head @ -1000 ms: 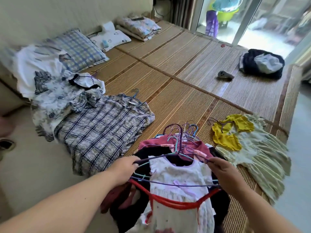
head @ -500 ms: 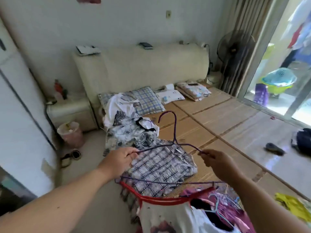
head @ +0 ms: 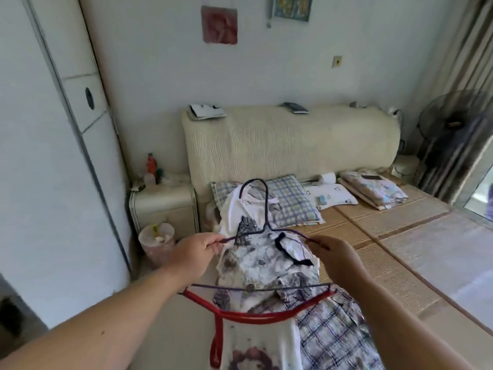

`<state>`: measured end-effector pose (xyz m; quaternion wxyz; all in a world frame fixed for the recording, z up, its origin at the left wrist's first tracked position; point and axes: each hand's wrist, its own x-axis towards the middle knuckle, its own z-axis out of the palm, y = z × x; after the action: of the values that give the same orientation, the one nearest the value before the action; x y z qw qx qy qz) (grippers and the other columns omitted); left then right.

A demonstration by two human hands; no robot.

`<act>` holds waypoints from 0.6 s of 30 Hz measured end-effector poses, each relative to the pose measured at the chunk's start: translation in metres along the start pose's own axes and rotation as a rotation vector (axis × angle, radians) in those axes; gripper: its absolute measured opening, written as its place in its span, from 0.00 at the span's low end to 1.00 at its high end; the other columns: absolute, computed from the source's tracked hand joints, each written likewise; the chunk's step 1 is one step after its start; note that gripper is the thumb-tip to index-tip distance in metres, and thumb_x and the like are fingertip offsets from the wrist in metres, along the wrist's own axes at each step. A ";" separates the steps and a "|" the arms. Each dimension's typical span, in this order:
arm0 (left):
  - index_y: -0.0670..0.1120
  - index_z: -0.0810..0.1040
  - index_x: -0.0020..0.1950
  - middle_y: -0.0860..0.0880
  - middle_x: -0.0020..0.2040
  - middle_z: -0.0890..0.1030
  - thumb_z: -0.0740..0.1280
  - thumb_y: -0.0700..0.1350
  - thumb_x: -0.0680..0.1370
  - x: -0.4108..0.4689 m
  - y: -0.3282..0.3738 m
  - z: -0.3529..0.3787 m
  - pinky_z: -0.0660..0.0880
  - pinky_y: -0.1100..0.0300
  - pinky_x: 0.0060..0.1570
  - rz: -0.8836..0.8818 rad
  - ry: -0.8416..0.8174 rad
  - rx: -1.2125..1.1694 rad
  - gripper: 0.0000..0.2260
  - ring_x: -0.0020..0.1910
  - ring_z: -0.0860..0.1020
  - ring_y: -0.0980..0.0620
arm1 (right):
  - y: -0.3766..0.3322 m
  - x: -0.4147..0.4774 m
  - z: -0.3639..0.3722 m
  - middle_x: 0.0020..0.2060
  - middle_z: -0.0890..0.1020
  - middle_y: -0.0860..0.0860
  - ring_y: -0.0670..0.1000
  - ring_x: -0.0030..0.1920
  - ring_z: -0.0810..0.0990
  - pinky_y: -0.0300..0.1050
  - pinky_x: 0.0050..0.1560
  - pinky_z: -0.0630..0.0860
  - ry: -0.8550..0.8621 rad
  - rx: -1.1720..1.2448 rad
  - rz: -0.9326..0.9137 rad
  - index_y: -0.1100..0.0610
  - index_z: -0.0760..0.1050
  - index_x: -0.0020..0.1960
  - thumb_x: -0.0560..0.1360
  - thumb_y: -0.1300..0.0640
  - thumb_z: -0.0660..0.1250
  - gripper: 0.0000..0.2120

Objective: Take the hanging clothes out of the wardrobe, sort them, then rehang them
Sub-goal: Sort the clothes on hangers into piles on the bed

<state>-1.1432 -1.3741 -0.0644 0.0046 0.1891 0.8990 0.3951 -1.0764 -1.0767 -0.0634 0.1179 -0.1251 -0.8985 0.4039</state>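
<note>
Wardrobe point(head: 40, 182) now fills the left of the view and the bed mat point(head: 400, 249) the right, where a second ago the gaze was down on a heap of hangered clothes; the sorted pile point(head: 266, 263) of printed and plaid garments lies on the mat beyond the hands. Lifted out of that heap, the purple wire hanger point(head: 266, 214) stands hook-up in the air, a red hanger point(head: 248, 315) with a white garment point(head: 256, 343) dangling below its bar. Curled fingers of the left hand point(head: 194, 253) and right hand point(head: 338, 259) each pinch one shoulder of the wire, so I judge this piece is being singled out for sorting or rehanging.
</note>
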 end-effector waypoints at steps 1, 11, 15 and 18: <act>0.55 0.81 0.54 0.60 0.37 0.77 0.62 0.44 0.80 0.021 -0.009 -0.013 0.65 0.70 0.30 0.007 0.000 0.018 0.09 0.32 0.73 0.66 | -0.008 0.019 0.012 0.36 0.81 0.43 0.47 0.37 0.78 0.42 0.38 0.70 0.008 0.003 0.009 0.50 0.82 0.52 0.75 0.53 0.68 0.07; 0.56 0.80 0.52 0.54 0.33 0.78 0.61 0.44 0.80 0.233 -0.065 -0.067 0.62 0.67 0.28 0.078 -0.022 0.153 0.10 0.30 0.71 0.59 | -0.047 0.212 0.081 0.32 0.79 0.40 0.44 0.32 0.76 0.39 0.30 0.67 0.056 -0.043 0.046 0.49 0.81 0.51 0.76 0.50 0.65 0.08; 0.60 0.78 0.50 0.54 0.27 0.76 0.61 0.46 0.80 0.332 -0.089 -0.068 0.61 0.67 0.21 0.074 -0.024 0.145 0.09 0.21 0.66 0.59 | -0.041 0.307 0.106 0.32 0.80 0.42 0.44 0.32 0.76 0.40 0.34 0.69 0.102 -0.004 0.046 0.49 0.81 0.51 0.76 0.50 0.65 0.07; 0.57 0.79 0.53 0.53 0.35 0.81 0.61 0.46 0.80 0.411 -0.099 -0.067 0.65 0.67 0.27 0.064 -0.032 0.141 0.09 0.28 0.73 0.53 | -0.039 0.384 0.118 0.33 0.80 0.43 0.46 0.32 0.76 0.41 0.35 0.70 0.118 0.029 0.065 0.49 0.81 0.52 0.76 0.51 0.65 0.08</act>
<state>-1.5681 -1.3412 -0.0309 -0.0070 0.2238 0.9179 0.3277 -1.4794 -1.0607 -0.0676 0.1592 -0.1762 -0.8794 0.4126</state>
